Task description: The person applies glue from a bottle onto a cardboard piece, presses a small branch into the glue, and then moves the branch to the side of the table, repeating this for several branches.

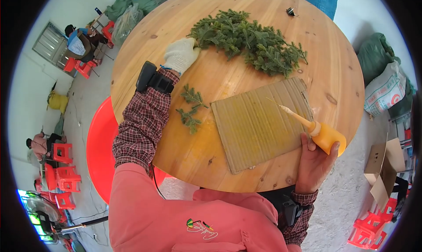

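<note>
My left hand (181, 54), in a white knit glove, reaches across the round wooden table (176, 155) and rests on the near edge of a pile of green conifer sprigs (250, 39). My bare right hand (313, 164) grips an orange squeeze bottle (323, 135) with a long thin nozzle that points over a sheet of corrugated cardboard (259, 124). Two loose green sprigs (190, 108) lie on the wood left of the cardboard, beside my left forearm. A black wrist device (151, 79) is strapped on my left arm.
A red plastic tub (99, 146) sits under the table's left side. Green and white sacks (382, 76) stand at the right, an open cardboard box (383, 170) below them. Red stools (61, 177) and seated people are at the left. A small black clip (290, 11) lies near the table's far edge.
</note>
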`<state>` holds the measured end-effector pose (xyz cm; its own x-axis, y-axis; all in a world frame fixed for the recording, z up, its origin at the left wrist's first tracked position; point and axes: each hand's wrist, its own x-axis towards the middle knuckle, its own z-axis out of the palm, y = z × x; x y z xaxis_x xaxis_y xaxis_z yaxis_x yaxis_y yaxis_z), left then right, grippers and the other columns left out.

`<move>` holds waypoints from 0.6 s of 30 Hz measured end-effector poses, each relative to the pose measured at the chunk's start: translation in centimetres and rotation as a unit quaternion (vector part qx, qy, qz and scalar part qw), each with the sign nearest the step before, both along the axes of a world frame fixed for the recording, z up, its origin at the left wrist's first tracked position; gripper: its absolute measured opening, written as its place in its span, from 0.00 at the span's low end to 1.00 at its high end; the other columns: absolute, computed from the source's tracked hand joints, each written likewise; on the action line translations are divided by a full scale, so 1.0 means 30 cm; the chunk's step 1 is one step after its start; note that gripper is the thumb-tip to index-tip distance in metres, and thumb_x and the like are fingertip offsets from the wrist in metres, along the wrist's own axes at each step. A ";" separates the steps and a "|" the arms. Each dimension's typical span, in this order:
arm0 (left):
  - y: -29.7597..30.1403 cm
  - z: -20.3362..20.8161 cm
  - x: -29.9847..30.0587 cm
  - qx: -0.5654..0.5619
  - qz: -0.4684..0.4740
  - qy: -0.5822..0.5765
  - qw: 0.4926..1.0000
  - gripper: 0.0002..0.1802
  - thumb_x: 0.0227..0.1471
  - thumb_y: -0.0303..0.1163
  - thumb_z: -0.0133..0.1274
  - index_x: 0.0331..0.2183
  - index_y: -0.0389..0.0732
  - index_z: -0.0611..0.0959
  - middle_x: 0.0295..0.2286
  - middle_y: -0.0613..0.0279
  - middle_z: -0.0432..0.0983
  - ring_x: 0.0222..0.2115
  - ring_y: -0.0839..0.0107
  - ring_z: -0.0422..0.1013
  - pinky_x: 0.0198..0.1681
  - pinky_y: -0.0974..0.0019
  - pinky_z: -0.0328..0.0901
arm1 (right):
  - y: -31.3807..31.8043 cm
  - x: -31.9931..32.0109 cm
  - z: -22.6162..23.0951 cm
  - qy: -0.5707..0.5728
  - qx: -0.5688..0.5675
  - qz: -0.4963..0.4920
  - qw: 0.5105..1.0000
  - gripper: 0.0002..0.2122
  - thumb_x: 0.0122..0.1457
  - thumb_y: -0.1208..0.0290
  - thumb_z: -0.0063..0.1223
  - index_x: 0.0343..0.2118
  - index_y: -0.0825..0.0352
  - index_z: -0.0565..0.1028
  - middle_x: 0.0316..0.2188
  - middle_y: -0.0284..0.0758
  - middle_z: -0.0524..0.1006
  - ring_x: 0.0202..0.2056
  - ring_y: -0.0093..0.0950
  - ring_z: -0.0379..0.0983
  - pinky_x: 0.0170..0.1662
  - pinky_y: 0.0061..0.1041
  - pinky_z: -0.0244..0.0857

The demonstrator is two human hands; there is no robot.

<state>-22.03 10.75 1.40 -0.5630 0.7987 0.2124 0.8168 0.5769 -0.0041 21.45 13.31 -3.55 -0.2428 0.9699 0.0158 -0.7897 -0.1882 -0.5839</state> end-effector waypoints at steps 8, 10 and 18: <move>-0.117 0.162 0.170 0.180 -0.063 -0.009 0.982 0.16 0.53 0.44 0.53 0.34 0.42 0.85 0.31 0.50 0.81 0.35 0.51 0.77 0.38 0.53 0.70 | 0.003 0.002 0.001 -0.002 -0.019 -0.015 1.000 0.22 0.67 0.54 0.48 0.53 0.68 0.69 0.46 0.38 0.75 0.30 0.25 0.68 0.58 0.44 0.63; -0.152 0.183 0.241 0.259 -0.096 -0.023 0.961 0.13 0.52 0.42 0.55 0.32 0.43 0.85 0.30 0.51 0.81 0.33 0.51 0.77 0.37 0.53 0.70 | 0.001 0.002 0.004 0.003 -0.016 -0.010 1.000 0.21 0.67 0.54 0.48 0.53 0.68 0.69 0.46 0.38 0.75 0.30 0.25 0.68 0.58 0.44 0.63; -0.287 0.139 0.609 0.147 -0.303 0.076 0.939 0.10 0.45 0.37 0.62 0.22 0.47 0.78 0.21 0.63 0.70 0.25 0.63 0.71 0.31 0.59 0.64 | -0.002 0.005 0.001 0.021 -0.008 -0.014 1.000 0.20 0.67 0.54 0.49 0.52 0.66 0.70 0.45 0.36 0.76 0.30 0.25 0.69 0.58 0.45 0.63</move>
